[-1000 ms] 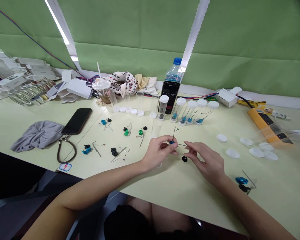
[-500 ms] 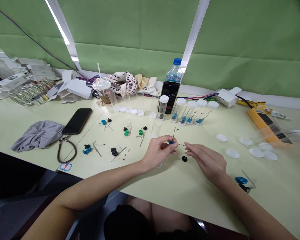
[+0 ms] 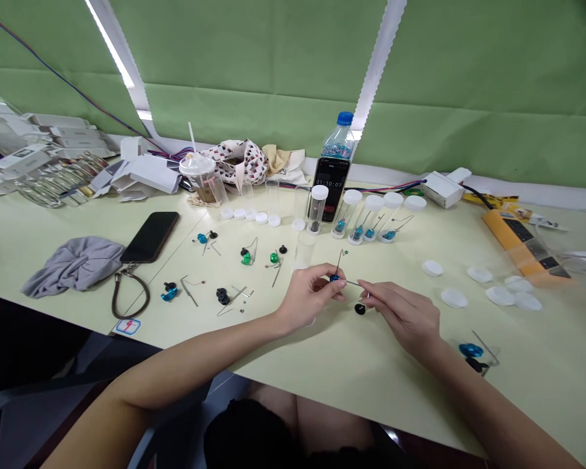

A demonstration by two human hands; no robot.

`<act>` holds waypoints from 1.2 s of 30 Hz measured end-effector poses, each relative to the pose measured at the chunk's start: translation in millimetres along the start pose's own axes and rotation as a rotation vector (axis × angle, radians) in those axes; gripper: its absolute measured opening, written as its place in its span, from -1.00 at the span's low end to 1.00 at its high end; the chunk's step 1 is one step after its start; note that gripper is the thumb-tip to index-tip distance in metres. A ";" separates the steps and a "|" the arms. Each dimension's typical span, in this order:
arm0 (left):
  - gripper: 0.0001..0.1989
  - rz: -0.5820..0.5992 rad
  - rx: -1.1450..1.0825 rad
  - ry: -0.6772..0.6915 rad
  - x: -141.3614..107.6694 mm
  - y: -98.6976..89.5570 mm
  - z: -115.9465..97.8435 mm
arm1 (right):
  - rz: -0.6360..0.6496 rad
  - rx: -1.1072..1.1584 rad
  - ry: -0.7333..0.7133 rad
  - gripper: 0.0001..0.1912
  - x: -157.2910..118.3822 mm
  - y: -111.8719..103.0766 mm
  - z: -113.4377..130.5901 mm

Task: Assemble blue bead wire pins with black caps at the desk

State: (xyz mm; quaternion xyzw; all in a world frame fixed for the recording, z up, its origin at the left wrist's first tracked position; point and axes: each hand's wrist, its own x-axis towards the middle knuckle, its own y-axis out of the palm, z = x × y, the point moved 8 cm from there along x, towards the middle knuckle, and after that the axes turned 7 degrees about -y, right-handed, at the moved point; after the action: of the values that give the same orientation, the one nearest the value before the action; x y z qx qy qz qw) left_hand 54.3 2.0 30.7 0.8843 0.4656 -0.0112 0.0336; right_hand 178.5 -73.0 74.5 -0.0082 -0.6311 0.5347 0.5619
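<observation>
My left hand (image 3: 315, 293) is closed, pinching a small dark-blue metal part (image 3: 334, 278) between thumb and fingers. A thin bent wire (image 3: 339, 262) with a small green tip stands up from it. My right hand (image 3: 405, 314) is closed on a thin L-shaped hex key (image 3: 352, 283), whose long arm reaches to the blue part. Whether its tip sits in a screw is hidden by my left fingers. A round black piece (image 3: 360, 309) lies on the table just below the key. An uncapped clear tube (image 3: 305, 251) stands behind my left hand.
Capped tubes (image 3: 340, 218) with blue parts stand at the back, before a propped phone (image 3: 329, 189). Sets of coloured parts and wires (image 3: 247, 258) lie left, another set (image 3: 471, 350) right. White caps (image 3: 454, 298) and an orange power strip (image 3: 522, 244) are also right.
My right hand has shifted very slightly left, and the hex key's short arm now shows below its fingers. My left hand keeps its hold on the blue part.
</observation>
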 end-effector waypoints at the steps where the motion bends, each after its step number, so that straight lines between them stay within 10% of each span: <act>1: -0.78 0.000 0.004 0.003 0.0 0.1 -0.2 | -0.001 0.014 0.004 -0.67 -0.5 0.1 -0.4; 36: -0.81 -0.018 -0.008 0.008 2.0 -0.9 3.3 | -0.010 0.084 0.030 -0.68 -3.1 3.0 -4.2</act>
State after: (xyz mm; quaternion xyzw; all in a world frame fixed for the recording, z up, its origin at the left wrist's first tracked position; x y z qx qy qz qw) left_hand 54.7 3.9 27.3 0.8800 0.4737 -0.0060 0.0350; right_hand 180.9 -70.8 69.5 0.0106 -0.5995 0.5576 0.5741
